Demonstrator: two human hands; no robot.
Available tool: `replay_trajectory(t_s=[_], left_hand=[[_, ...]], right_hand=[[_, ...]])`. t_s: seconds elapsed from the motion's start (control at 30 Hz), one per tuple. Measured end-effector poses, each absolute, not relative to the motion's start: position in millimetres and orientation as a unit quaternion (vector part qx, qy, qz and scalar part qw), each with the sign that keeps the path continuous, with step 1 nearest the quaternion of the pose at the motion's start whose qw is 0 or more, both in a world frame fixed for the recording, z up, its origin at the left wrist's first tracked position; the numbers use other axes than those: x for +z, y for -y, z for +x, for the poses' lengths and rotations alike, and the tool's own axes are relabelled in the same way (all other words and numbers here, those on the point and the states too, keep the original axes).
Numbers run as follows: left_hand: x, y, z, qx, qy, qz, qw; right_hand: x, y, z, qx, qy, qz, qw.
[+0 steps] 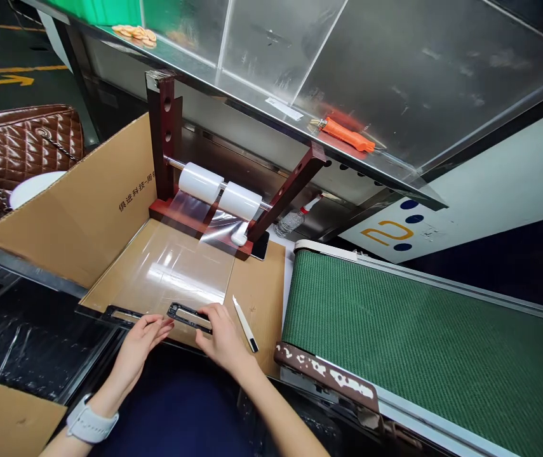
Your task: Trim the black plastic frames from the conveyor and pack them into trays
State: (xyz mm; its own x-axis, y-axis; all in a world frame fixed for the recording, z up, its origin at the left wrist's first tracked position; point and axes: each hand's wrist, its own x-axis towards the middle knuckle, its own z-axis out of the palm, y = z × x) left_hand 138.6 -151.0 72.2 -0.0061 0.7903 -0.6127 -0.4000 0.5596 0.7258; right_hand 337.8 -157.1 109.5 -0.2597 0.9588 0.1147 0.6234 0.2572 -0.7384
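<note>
My right hand (223,336) grips one end of a narrow black rectangular frame (186,317) with a long slot, thumb on the near side and fingers on the far side. Just left of it is my left hand (145,339), fingers loosely extended and nothing visible in them. A second black slotted frame (121,315) lies beyond the left hand at the board's near left corner. Under both hands spreads clear film (180,273) on a cardboard sheet (256,279). A white utility knife (245,324) rests right of my right hand.
Two film rolls (201,182) hang on a dark red stand (160,139) behind the film. An upright cardboard panel (75,203) borders the left. At right runs a green conveyor belt (395,330). Orange-handled cutters (347,134) lie on the metal shelf (261,57) above.
</note>
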Motion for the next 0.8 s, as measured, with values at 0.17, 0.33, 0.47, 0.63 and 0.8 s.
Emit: replay_trajectory(t_s=[0.17, 0.33, 0.47, 0.63, 0.8], left_hand=[[73.2, 154.1, 137.6, 0.442, -0.566, 0.178, 0.673], [72.9, 157.4, 135.1, 0.441, -0.562, 0.171, 0.679], [72.5, 157.8, 132.2, 0.44, -0.554, 0.156, 0.689], [77.0, 159.9, 131.5, 0.449, -0.517, 0.134, 0.716], [80.0, 165.4, 137.3, 0.447, -0.464, 0.118, 0.756]], right_hand=[[110.5, 158.1, 327.1, 0.275, 0.764, -0.524, 0.256], [108.4, 158.0, 324.6, 0.278, 0.774, -0.516, 0.241], [107.7, 157.9, 324.5, 0.284, 0.777, -0.508, 0.238], [106.8, 156.0, 323.4, 0.302, 0.771, -0.502, 0.25], [105.9, 154.1, 324.2, 0.317, 0.763, -0.503, 0.254]])
